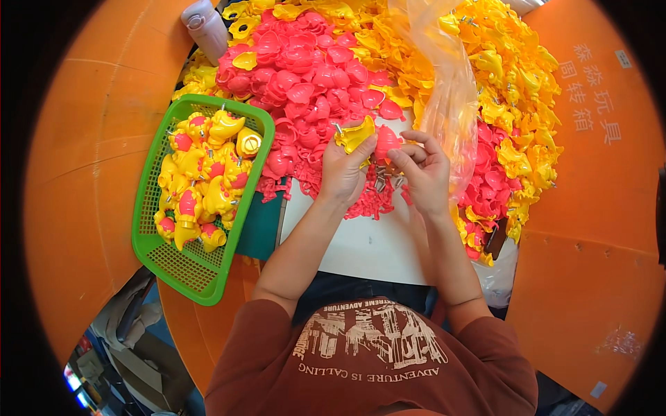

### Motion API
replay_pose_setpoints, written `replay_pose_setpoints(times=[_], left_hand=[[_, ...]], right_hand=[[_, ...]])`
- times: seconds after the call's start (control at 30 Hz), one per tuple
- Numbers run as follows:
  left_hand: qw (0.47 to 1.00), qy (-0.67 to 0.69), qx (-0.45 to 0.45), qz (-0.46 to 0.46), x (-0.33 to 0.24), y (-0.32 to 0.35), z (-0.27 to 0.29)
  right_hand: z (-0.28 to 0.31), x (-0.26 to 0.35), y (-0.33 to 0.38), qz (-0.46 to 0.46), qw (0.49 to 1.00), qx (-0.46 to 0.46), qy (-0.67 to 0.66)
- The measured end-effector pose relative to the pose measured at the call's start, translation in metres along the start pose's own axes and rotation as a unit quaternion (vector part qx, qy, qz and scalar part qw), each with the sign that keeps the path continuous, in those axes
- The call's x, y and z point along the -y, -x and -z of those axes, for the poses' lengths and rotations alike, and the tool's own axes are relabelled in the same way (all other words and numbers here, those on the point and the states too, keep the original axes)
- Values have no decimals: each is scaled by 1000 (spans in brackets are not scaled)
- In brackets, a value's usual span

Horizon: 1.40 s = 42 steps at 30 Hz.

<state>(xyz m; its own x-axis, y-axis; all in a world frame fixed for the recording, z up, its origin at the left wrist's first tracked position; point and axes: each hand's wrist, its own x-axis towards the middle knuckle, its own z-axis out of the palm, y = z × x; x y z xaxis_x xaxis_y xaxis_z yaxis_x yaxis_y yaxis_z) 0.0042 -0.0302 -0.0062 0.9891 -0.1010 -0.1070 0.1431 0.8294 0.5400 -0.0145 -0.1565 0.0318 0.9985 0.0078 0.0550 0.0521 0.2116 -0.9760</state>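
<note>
In my left hand is a yellow plastic toy shell, its hollow side facing up, with a small metal pin poking out at its left end. My right hand pinches a pink plastic shell piece between thumb and fingers, close beside the yellow one. Both hands are above the white work surface. Just beyond them rises a heap of pink shell pieces. Small pink parts and some small metal pieces lie below my hands.
A green basket on the left holds several assembled yellow-and-pink toys. Yellow shells are piled at the back and right, beside a clear plastic bag. A pale bottle stands back left. Orange panels border the sides.
</note>
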Motion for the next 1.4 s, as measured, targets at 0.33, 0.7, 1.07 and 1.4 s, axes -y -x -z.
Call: replay_pose_setpoints(times=[0.33, 0.7, 1.07, 1.4], left_hand=[[999, 7, -12, 46, -5, 1, -4], [995, 40, 26, 86, -6, 7, -8], [991, 88, 48, 84, -6, 8, -8], [987, 111, 80, 90, -6, 9, -4]], right_hand=[[10, -5, 2, 21, 998, 21, 54], [-12, -14, 2, 174, 931, -1, 321], [-13, -9, 4, 189, 920, 10, 342], [-13, 0, 4, 275, 860, 47, 427]])
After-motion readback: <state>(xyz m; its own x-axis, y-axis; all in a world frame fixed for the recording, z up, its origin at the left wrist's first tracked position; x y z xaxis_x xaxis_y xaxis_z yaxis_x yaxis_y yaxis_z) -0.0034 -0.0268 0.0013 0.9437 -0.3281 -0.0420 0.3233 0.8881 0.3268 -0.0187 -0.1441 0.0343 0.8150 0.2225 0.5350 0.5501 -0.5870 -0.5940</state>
